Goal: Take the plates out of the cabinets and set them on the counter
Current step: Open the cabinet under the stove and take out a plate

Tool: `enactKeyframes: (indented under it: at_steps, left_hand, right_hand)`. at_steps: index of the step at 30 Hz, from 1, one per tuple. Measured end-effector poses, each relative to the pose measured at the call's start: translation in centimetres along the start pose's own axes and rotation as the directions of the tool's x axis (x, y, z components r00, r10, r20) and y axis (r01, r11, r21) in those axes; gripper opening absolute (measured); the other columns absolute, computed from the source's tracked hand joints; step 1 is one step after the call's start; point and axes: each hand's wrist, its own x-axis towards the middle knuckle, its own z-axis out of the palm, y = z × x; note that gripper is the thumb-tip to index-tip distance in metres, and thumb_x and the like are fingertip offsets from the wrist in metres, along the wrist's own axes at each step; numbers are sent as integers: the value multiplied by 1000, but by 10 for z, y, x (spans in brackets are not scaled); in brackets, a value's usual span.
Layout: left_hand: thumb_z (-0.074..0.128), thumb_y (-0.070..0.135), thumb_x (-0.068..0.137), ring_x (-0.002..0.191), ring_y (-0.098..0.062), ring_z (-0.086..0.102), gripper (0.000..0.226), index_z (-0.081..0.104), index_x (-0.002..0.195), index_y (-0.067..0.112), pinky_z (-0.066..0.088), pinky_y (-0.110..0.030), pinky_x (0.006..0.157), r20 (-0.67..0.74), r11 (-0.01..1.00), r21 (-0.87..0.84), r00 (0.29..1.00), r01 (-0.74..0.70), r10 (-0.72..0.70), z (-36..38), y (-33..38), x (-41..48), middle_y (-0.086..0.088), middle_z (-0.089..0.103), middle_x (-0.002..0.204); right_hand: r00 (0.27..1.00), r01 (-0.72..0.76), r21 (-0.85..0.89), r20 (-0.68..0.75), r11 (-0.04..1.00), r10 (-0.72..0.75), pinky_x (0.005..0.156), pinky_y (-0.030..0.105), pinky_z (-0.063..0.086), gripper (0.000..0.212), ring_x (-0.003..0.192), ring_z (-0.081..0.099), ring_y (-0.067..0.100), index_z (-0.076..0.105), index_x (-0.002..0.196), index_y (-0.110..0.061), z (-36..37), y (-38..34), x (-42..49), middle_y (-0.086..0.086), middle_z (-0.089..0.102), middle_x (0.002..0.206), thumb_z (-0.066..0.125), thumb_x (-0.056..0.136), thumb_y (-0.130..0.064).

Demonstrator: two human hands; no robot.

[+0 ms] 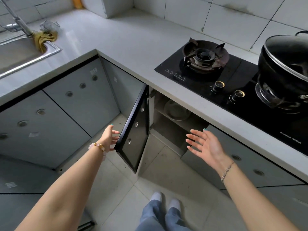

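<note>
Head view: I look down at my two arms, the counter and the cabinets under it.
My left hand: it is at the edge of the open cabinet door. My fingers are loose and a bit bent. Their tips touch the door's edge. My thumb sticks up, off the door.
My right hand: it is spread wide, with the fingers apart and the palm showing. It holds nothing. It is in the air in front of the open cabinet and does not touch it.
Plates: they are pale and round. They lie flat on the top shelf inside the open cabinet, under the counter edge. It is dim in there, so I cannot tell how many there are.
Cabinet door: it is dark on the inside and stands open toward me, between my two hands.
Counter: it is light grey and bends round a corner.
Stove: it is black and set into the counter on my right. One burner shows its metal stand. A big black pot with a lid sits on the other one.
Sink: it is on my left, with a shiny tap. A yellow cloth hangs over its rim.
Wrists: a bead bracelet is on my left one and a thin chain on my right.
Floor: it has pale tiles. My feet stand there in white socks.
</note>
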Motion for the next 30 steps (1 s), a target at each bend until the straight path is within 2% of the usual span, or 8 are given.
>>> enactKeyframes:
  at_steps: [3,7,12,15,22,25,27,30]
  left_hand:
    - [30,50,93,77,-17,48,44,49,73,16,32,-39,85,9,1000,-2,1000,25,-25,-11,4,2,-6,52,87]
    - [27,50,93,101,-21,47,46,51,74,15,31,-43,89,-6,999,7,999,43,-43,-23,9,7,-8,54,108]
    - [27,50,93,124,-25,46,48,55,77,16,29,-51,102,8,999,-1,999,49,-49,-29,5,7,-8,56,119]
    - [28,51,93,124,-25,45,47,56,78,16,28,-55,105,42,999,-14,998,41,-40,-27,0,3,-7,56,123]
    - [28,48,94,114,-24,48,46,58,82,16,28,-54,106,70,996,-89,997,15,-8,-16,-12,-10,-6,57,118]
    - [29,40,97,106,-23,49,39,58,97,13,35,-41,95,-51,990,-50,990,-131,128,-3,-17,-21,-5,56,112]
    - [35,30,97,102,-25,51,28,56,100,11,35,-35,85,-179,953,-24,939,-302,293,9,-24,-28,-4,56,109]
    - [42,23,93,100,-26,54,19,57,96,12,37,-32,80,-222,893,99,865,-439,450,28,-36,-40,-3,58,101]
  right_hand:
    - [1000,-3,-6,14,1000,3,84,39,51,38,97,64,24,63,106,-11,2,1,1,11,68,105,34,100,-35]
    - [1000,-7,-22,26,1000,8,84,39,51,39,99,64,24,63,107,-11,5,2,2,11,68,107,33,100,-35]
    - [998,-29,-50,45,998,32,84,40,52,39,101,64,25,64,107,-12,10,6,4,11,68,108,34,100,-36]
    - [998,-39,-62,55,997,43,84,40,52,39,102,64,25,64,107,-12,12,8,6,10,68,108,35,100,-36]
    - [993,-60,-63,94,996,66,83,39,52,39,99,65,25,64,107,-11,13,15,8,10,69,106,35,100,-35]
    - [992,-69,-73,99,995,76,82,39,52,38,98,66,25,65,107,-11,11,18,7,11,70,105,36,99,-35]
    - [991,-74,-76,103,994,82,82,39,52,39,99,65,25,65,107,-11,7,19,7,11,70,105,36,99,-35]
    - [990,-83,-68,108,994,90,84,39,52,39,99,65,25,65,106,-11,0,20,6,11,69,103,35,99,-35]
